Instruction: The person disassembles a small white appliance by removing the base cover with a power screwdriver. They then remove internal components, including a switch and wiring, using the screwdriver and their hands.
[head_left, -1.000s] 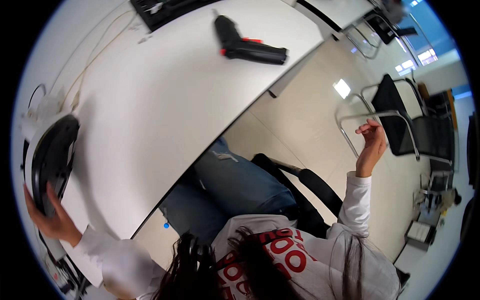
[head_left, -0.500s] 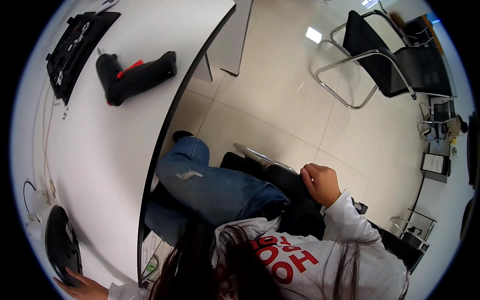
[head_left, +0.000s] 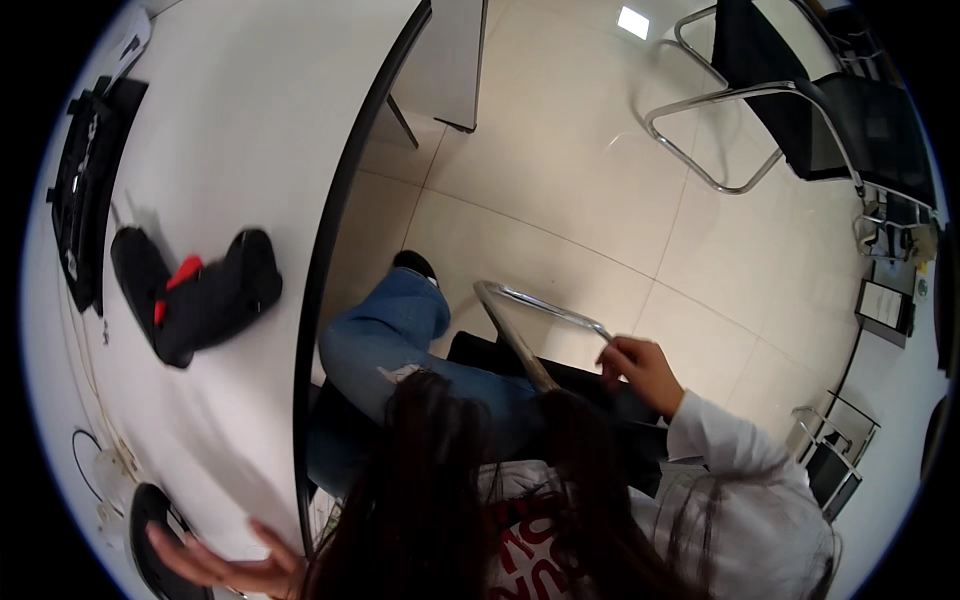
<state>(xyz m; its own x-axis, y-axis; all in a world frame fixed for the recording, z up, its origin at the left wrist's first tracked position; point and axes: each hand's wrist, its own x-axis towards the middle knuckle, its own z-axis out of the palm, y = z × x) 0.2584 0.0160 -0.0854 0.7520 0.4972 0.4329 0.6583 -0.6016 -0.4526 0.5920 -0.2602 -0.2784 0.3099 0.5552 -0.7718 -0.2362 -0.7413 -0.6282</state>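
Observation:
At the lower left of the head view, my left hand (head_left: pixel 228 562) is held with its fingers spread, holding nothing. Beside and partly behind it lies a black rounded object (head_left: pixel 150 535) on the white table (head_left: pixel 215 420); its kind is hard to make out. My right hand (head_left: pixel 643 375) is closed around the metal armrest (head_left: pixel 550 306) of the chair I sit on. Farther up the table rests a black cordless screwdriver (head_left: pixel 200 300) with red parts and a thin bit pointing to the far left.
A black slotted plastic panel (head_left: pixel 92 190) lies along the table's left side, with small screws (head_left: pixel 106 335) by its near end. Pale cables (head_left: pixel 95 395) run along that edge. Beyond the table's dark edge, a black chair (head_left: pixel 790 110) with a metal frame stands on the tiled floor.
My left hand has come off the black rounded object and opened. My right hand now grips the armrest tube. The view has shifted, so the screwdriver appears lower and farther left.

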